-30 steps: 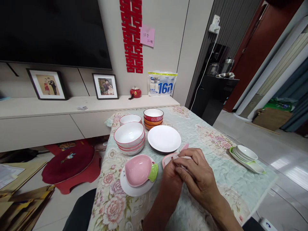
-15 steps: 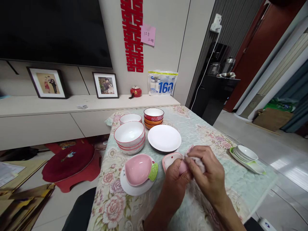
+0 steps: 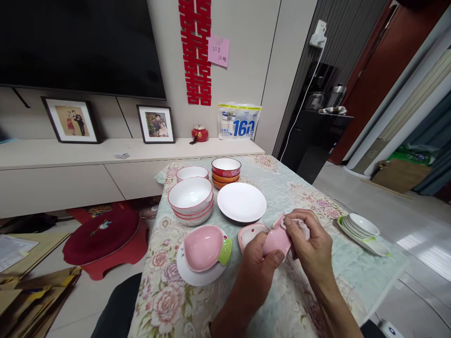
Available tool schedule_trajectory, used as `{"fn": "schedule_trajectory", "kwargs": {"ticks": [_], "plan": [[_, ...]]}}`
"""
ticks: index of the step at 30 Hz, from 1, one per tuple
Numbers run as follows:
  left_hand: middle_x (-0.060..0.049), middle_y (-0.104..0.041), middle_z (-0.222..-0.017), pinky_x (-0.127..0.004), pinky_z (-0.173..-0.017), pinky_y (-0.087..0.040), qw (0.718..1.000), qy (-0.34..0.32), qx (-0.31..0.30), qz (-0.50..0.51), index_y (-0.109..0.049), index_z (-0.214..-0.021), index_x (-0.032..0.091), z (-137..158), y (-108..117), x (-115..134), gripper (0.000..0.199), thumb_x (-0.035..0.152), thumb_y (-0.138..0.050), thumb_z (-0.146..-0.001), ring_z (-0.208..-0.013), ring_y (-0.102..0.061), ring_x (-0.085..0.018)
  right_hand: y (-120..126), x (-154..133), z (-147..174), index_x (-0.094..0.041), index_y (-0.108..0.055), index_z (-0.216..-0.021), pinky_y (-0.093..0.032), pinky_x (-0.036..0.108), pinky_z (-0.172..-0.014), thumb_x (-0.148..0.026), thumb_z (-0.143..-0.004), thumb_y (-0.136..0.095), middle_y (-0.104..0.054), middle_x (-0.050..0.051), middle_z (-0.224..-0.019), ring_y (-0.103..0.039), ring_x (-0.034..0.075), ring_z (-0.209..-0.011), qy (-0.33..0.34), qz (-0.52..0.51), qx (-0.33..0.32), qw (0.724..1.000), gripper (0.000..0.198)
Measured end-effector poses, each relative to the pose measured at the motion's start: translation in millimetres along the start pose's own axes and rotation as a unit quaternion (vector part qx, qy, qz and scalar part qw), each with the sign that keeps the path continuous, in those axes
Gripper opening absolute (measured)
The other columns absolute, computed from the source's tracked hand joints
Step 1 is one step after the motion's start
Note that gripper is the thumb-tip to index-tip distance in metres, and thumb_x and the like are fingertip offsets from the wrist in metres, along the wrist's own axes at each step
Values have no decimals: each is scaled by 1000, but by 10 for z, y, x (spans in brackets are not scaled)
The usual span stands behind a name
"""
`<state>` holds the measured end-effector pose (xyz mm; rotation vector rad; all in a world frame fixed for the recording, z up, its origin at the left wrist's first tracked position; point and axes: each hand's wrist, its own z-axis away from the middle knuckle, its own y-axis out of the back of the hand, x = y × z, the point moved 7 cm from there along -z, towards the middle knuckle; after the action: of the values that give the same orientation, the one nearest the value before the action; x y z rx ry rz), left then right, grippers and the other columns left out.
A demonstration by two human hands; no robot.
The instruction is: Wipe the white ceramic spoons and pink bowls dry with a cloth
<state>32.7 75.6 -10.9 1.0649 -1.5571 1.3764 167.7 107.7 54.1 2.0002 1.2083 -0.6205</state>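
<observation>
My left hand grips a small glossy pink dish, thumb on its near side. A crumpled pale cloth is bunched in my right hand and pressed against the dish's right side. Much of the dish is hidden by my fingers. Just behind my left hand lies a pink-rimmed rectangular dish with red dots inside. To the left, a pink peach-shaped bowl with a green leaf handle rests on a white plate.
Stacked white bowls, red and orange bowls and round plates stand behind on the flowered tablecloth. Small green-edged dishes are at the right. A red stool is left of the table.
My right hand and the cloth have shifted slightly right on the pink dish, uncovering more of its surface. The left hand's thumb has moved down, and it still holds the dish.
</observation>
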Motion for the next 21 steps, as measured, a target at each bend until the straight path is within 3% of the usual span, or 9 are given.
{"fn": "schedule_trajectory", "kwargs": {"ticks": [5, 8, 10, 13, 17, 19, 21], "plan": [[-7, -68, -100, -37, -93, -44, 998, -51, -38, 20, -69, -99, 19, -9, -114, 157, 15, 27, -60, -91, -96, -59, -25, -195, -556, 158, -22, -70, -88, -47, 37, -75, -15, -90, -62, -62, 6, -88, -57, 23, -87, 186, 76, -86, 976, 10], [-8, -69, -103, -39, -96, -44, 996, -64, -47, 31, -69, -100, 18, -10, -138, 205, 18, 31, -60, -91, -99, -59, -26, -218, -592, 181, -22, -71, -90, -47, 37, -74, -13, -89, -63, -62, 5, -87, -57, 22, -85, 216, 62, -95, 970, 12], [-7, -67, -97, -37, -87, -46, 998, -40, -39, 20, -68, -100, 17, -9, -104, 150, 21, 32, -66, -86, -92, -57, -25, -153, -416, 114, -23, -71, -90, -49, 36, -76, -18, -89, -65, -63, 5, -90, -60, 22, -87, 162, 25, -60, 985, 8], [-3, -62, -89, -32, -77, -44, 1000, -11, -10, -8, -67, -97, 16, -1, -15, 42, 23, 32, -70, -82, -82, -52, -21, -49, 69, 8, -22, -70, -85, -49, 32, -65, -33, -87, -69, -65, 4, -91, -62, 19, -76, -20, -52, 7, 998, 11], [-2, -59, -87, -30, -76, -42, 999, -20, -22, 23, -67, -92, 15, 0, -18, -25, 17, 30, -70, -84, -81, -49, -18, -112, 599, 67, -21, -68, -88, -36, 24, -42, -52, -73, -80, -61, -2, -64, -47, 12, -46, -266, -205, 34, 941, 36], [-3, -60, -90, -30, -77, -42, 997, -25, -28, 69, -67, -94, 15, -8, -39, -41, 15, 27, -69, -85, -82, -50, -18, -147, 644, 117, -21, -67, -91, -36, 24, -41, -54, -71, -80, -58, -4, -58, -46, 12, -44, -307, -234, 40, 922, 41], [-3, -62, -94, -30, -80, -43, 992, -25, -26, 121, -68, -101, 15, -19, -54, -57, 18, 24, -69, -85, -85, -52, -18, -112, 544, 131, -21, -68, -90, -36, 25, -43, -53, -77, -77, -60, -3, -61, -46, 12, -45, -274, -190, 57, 941, 35]]}}
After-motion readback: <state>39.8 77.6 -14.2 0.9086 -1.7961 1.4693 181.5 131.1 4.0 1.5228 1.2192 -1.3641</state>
